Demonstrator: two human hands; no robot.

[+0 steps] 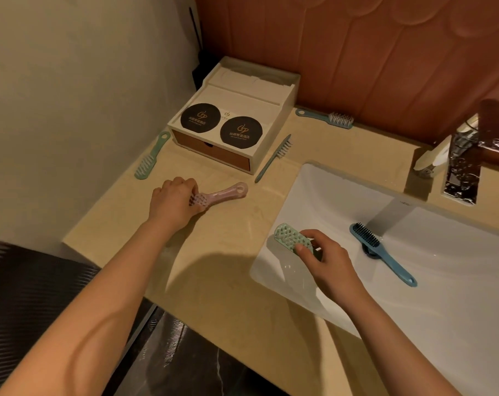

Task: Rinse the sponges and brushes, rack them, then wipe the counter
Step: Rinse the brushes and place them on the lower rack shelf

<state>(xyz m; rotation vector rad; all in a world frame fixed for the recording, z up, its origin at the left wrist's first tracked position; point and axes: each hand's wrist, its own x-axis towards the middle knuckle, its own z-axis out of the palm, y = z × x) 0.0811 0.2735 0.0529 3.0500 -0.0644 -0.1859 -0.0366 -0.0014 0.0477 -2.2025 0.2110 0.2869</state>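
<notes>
A beige stone surface [219, 252] runs along a reddish panelled wall, with one white sink [442, 295] sunk into its right half. One chrome tap [465, 155] stands behind the basin. At the back left corner sits one white organiser box [271, 110] with a brown drawer front; two round black coasters [200, 118] lie side by side on its top.

Six brushes are in view. One blue brush with dark bristles [381, 252] lies in the sink, its head over the drain and its handle pointing toward the near right. One pale green brush [150, 158] lies on the surface left of the box. One blue-green brush [274, 158] lies just right of the box, and another teal brush [326, 118] rests along the back edge by the wall. One pink brush [222, 194] lies on the surface in front of the box, handle pointing right; the left hand [174, 201] is closed over its bristle end. The right hand [325, 258] grips a mint green brush [291, 237] over the sink's left rim, fingers wrapped around it, its head sticking out up and to the left.
</notes>
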